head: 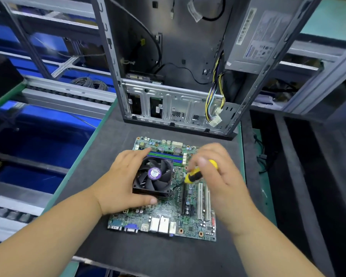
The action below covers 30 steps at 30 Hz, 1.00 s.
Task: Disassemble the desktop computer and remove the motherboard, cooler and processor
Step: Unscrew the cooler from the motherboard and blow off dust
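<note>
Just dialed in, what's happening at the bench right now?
A person is taking a desktop computer apart. The motherboard is already out and lies flat on the dark mat in front of the empty case. The left hand grips the cooler, which still sits on the board. The right hand holds a yellow-and-black screwdriver with its tip down by the cooler's right side. Loose power cables hang inside the case.

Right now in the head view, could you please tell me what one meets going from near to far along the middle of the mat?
Motherboard port row → cooler → memory slots → computer case → power supply.
</note>
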Tool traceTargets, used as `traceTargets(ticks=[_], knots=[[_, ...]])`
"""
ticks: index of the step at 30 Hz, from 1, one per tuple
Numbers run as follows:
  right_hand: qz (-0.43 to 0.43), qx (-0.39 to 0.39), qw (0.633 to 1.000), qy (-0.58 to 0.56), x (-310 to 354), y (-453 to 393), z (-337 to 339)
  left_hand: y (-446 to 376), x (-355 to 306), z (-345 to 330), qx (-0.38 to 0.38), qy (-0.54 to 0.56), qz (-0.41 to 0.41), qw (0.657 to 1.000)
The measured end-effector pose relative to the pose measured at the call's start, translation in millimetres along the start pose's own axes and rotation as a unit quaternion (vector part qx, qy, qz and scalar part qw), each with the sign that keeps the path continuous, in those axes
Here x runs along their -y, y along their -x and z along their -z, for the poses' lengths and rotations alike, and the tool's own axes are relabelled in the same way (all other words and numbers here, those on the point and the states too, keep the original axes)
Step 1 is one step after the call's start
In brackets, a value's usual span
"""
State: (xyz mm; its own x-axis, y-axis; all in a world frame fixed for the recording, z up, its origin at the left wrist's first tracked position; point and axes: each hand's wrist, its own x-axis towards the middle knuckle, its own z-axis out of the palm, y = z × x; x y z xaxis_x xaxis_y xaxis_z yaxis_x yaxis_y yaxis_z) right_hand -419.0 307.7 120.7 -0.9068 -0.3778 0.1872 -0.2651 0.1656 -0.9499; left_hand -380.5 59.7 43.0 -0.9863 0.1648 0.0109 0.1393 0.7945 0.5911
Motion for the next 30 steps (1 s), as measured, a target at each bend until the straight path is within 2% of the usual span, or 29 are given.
traceTargets(ticks=[2, 3, 5, 8, 11, 13, 17, 19, 23, 27, 30], knots=[[-0.029, -0.04, 0.993, 0.111, -7.5, 12.7, 29.8, 4.1, -3.4, 1.8, -0.004, -0.01, -0.001, 1.0], [-0.068, -0.05, 0.989, 0.124, -12.1, 18.8, 43.9, 5.7, -7.2, 1.8, -0.017, -0.016, -0.003, 1.0], [-0.136, -0.075, 0.981, 0.116, -23.7, 32.9, 67.9, 6.5, -19.6, -0.4, -0.056, -0.026, -0.009, 0.998], [-0.21, -0.173, 0.958, 0.094, -43.7, 54.9, 97.2, 2.1, -44.9, -6.4, -0.105, -0.035, -0.02, 0.994], [-0.279, -0.256, 0.924, 0.05, -58.6, 72.6, 119.4, -8.5, -70.7, -12.6, -0.108, -0.054, -0.04, 0.992], [-0.297, -0.268, 0.913, 0.074, -66.2, 81.1, 127.5, -16.8, -85.7, -15.7, -0.1, -0.08, -0.054, 0.99], [-0.342, -0.219, 0.899, 0.162, -77.6, 90.3, 130.5, -28.1, -108.3, -21.8, -0.099, -0.106, -0.07, 0.987], [-0.356, -0.146, 0.891, 0.242, -81.9, 90.8, 127.7, -29.5, -116.6, -25.4, -0.102, -0.101, -0.071, 0.987], [-0.313, -0.011, 0.885, 0.344, -87.6, 88.6, 117.0, -25.8, -128.9, -32.2, -0.106, -0.103, -0.064, 0.987], [-0.293, 0.048, 0.876, 0.38, -86.6, 84.5, 116.1, -14.0, -135.1, -31.0, -0.12, -0.101, -0.045, 0.987], [-0.268, 0.06, 0.868, 0.414, -82.7, 79.9, 114.8, -1.4, -136.4, -24.9, -0.137, -0.096, -0.026, 0.985]])
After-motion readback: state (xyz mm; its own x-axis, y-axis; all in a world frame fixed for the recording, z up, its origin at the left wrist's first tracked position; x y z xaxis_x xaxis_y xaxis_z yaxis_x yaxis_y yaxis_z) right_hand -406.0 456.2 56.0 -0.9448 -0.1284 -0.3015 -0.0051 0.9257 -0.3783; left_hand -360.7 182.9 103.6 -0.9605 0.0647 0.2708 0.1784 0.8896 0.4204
